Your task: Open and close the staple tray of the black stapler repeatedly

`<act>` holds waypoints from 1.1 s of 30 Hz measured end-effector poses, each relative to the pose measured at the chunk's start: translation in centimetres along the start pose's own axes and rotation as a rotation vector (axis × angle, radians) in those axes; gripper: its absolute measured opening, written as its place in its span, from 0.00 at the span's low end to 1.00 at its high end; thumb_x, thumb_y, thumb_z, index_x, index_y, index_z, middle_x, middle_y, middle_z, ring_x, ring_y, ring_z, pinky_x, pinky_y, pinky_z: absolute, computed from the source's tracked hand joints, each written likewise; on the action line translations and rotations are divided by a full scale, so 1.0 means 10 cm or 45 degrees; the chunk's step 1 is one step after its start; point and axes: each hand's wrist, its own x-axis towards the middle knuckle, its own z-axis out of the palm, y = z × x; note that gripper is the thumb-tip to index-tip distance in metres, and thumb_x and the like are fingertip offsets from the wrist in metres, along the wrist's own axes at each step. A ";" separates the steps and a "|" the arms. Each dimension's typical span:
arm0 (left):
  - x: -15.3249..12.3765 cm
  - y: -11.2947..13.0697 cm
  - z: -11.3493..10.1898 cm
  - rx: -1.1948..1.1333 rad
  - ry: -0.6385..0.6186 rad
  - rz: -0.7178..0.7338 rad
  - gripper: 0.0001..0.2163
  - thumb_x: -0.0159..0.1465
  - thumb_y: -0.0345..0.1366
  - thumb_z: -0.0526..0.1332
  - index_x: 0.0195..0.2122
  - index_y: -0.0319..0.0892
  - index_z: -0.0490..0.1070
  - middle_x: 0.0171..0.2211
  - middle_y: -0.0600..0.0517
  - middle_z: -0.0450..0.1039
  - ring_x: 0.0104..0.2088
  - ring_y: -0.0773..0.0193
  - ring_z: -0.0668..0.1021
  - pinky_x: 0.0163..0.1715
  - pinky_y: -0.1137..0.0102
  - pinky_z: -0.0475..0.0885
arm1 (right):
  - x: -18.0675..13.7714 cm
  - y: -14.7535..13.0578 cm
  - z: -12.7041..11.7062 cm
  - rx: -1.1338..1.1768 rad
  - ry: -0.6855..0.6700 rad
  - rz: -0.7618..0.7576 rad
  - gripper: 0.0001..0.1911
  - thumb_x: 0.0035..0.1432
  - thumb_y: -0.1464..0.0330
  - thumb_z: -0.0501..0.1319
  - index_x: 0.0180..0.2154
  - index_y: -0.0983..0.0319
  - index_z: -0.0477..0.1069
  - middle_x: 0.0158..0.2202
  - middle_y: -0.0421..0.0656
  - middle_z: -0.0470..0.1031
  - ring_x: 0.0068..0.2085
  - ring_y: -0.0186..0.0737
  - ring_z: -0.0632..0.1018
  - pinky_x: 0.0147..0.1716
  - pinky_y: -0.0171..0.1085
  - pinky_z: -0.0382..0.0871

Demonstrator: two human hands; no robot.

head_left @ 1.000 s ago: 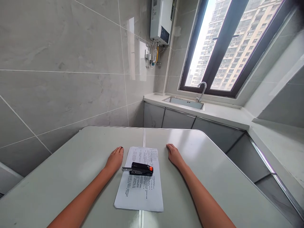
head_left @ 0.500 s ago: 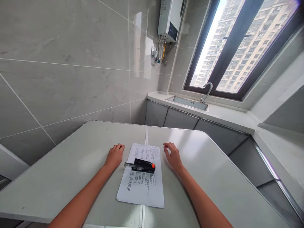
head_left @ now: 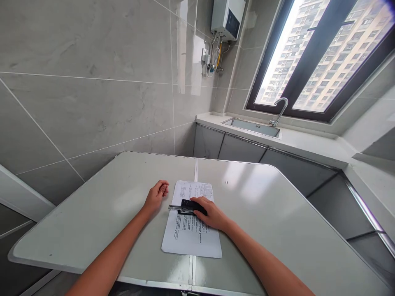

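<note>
A black stapler (head_left: pixel 187 204) lies across printed sheets of paper (head_left: pixel 191 245), with a metal part sticking out from its left end. My right hand (head_left: pixel 210 213) is closed over the stapler's right end, its thumb on the near side and its fingers across the top. The orange spot at that end is hidden under the hand. Left of the paper's upper edge, my left hand (head_left: pixel 156 196) rests near the tabletop with curled fingers and nothing visible in them. Two tiny dark pieces (head_left: pixel 226 182), too small to name, lie right of the paper.
The pale table (head_left: pixel 129 246) has a metal seam (head_left: pixel 191 271) running down its middle under the paper. Beyond it are a counter with a sink (head_left: pixel 253 127), a faucet (head_left: pixel 280 111), a window and a wall-mounted heater (head_left: pixel 228 20).
My right hand has moved left from the table onto the stapler and closed on it. My left hand's fingers have curled in. The view has shifted slightly.
</note>
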 end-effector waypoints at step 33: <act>-0.15 0.21 0.07 0.427 -0.686 0.231 0.10 0.71 0.41 0.59 0.47 0.48 0.78 0.47 0.48 0.80 0.48 0.56 0.78 0.50 0.62 0.74 | 0.02 0.01 -0.03 -0.019 0.087 0.021 0.17 0.69 0.66 0.60 0.58 0.56 0.70 0.50 0.47 0.78 0.50 0.46 0.77 0.51 0.46 0.71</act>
